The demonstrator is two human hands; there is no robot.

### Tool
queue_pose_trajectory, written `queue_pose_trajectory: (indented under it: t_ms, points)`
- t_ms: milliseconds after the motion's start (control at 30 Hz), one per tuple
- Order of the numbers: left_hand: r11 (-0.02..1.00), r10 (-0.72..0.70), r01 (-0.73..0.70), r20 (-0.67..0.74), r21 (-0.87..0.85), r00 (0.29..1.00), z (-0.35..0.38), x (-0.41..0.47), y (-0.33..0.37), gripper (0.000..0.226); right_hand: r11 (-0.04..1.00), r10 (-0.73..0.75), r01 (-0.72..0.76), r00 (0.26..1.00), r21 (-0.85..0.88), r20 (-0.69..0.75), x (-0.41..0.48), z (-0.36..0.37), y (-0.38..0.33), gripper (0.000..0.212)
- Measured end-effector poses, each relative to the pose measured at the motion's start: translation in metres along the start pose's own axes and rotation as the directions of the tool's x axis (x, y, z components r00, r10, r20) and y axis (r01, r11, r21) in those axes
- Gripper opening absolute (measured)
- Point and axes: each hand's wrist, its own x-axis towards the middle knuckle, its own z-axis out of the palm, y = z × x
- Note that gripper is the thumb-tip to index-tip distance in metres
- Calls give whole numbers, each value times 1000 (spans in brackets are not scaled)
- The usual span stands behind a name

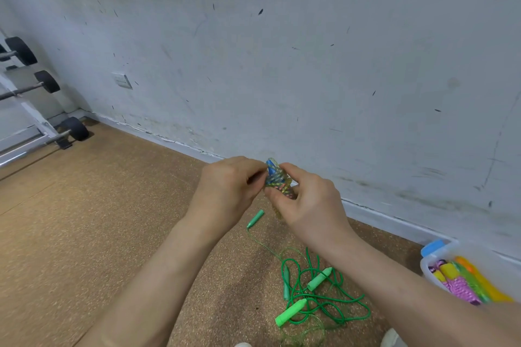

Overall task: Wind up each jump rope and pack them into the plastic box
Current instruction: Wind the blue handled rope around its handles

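Both hands meet in front of the wall around a wound jump rope with blue handles and a multicoloured clear cord wrapped round them. My right hand grips the bundle from the right and below. My left hand pinches it from the left near its top. On the cork floor below lie loose green jump ropes in a tangle, with several green handles showing. The clear plastic box stands at the right edge and holds wound ropes in pink, yellow, green and orange.
A scuffed white wall runs close behind the hands, its skirting meeting the cork floor. A dumbbell rack with black weights stands at the far left. A shoe tip shows at the bottom edge.
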Motion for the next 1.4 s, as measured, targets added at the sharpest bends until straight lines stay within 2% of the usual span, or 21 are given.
queue_pose_trajectory:
  t_ms: [100, 167, 233, 267, 333, 400, 433, 467, 567, 633, 800, 867, 933, 1000, 1067, 1133, 1167, 1233, 1300, 1333, 1400]
  points:
    - [993, -29, 19, 82, 116, 996, 3, 1, -2, 22, 1000, 4, -4, 1000, -13, 22, -2, 3, 1, 26]
    - [986, -115, 101, 103, 133, 988, 4, 1, 0, 16, 999, -24, 26, 999, -46, 32, -5, 6, 1, 27]
    - [939, -332, 337, 77, -73, 940, 4, 2, 1, 4, 991, -72, 77, 996, -105, 51, -5, 7, 1, 27]
    - [853, -462, 469, 90, -228, 883, 3, 3, 0, 7, 988, -82, 90, 994, -124, 74, -4, 4, 0, 27]
    - [568, -589, 616, 253, -546, 768, -2, 3, -9, 23, 999, -41, 45, 986, -19, 162, 2, -3, 2, 32]
    - [240, -524, 700, 517, -672, 676, -10, 1, -16, 29, 971, 36, -103, 954, 214, 297, 10, -12, 3, 35]
    - [132, -458, 736, 618, -664, 639, -13, -1, -16, 29, 940, 45, -162, 932, 301, 359, 12, -16, 3, 37]
    - [95, -410, 749, 660, -655, 629, -14, -3, -16, 27, 912, 39, -198, 913, 359, 406, 13, -19, 3, 40]
    - [120, -414, 669, 575, -734, 706, -9, -4, -10, 16, 785, 28, -326, 868, 526, 496, 18, -29, 4, 38]
    - [102, -389, 612, 535, -784, 750, -6, -4, -10, 21, 680, 14, -418, 828, 602, 560, 20, -31, 6, 38]
    - [-130, -124, 479, 493, -868, 861, -6, -5, -17, 36, 389, -219, -564, 712, 728, 668, 19, -24, 14, 71]
    - [-147, -82, 468, 482, -872, 872, -6, -5, -15, 34, 361, -291, -574, 679, 735, 674, 21, -24, 16, 71]
    - [-156, -103, 457, 474, -876, 874, -3, -5, -12, 31, 417, -286, -547, 678, 725, 677, 24, -28, 16, 67]
    - [-199, -158, 472, 504, -859, 849, 3, -6, -10, 22, 555, -225, -470, 710, 687, 667, 28, -37, 13, 60]
    - [-201, -216, 537, 572, -819, 791, 13, -9, -7, 24, 754, -178, -322, 739, 572, 650, 30, -52, 3, 43]
    - [-132, -258, 670, 678, -730, 688, 23, -11, -4, 19, 955, -228, 34, 717, 294, 658, 27, -64, -14, 43]
    - [-64, -275, 736, 721, -674, 636, 27, -13, -1, 15, 961, -223, 275, 684, 37, 694, 23, -63, -20, 44]
    - [145, -294, 819, 766, -555, 572, 33, -16, 8, 14, 718, -186, 589, 675, -370, 714, 9, -52, -32, 39]
    - [346, -324, 808, 748, -476, 579, 35, -15, 17, 14, 580, -222, 673, 672, -459, 706, -7, -37, -34, 30]
    - [382, -364, 799, 719, -464, 592, 37, -14, 17, 15, 566, -235, 677, 680, -471, 695, -10, -33, -31, 30]
    - [291, -454, 806, 667, -515, 590, 32, -9, 17, 22, 630, -223, 600, 748, -494, 625, -5, -36, -24, 39]
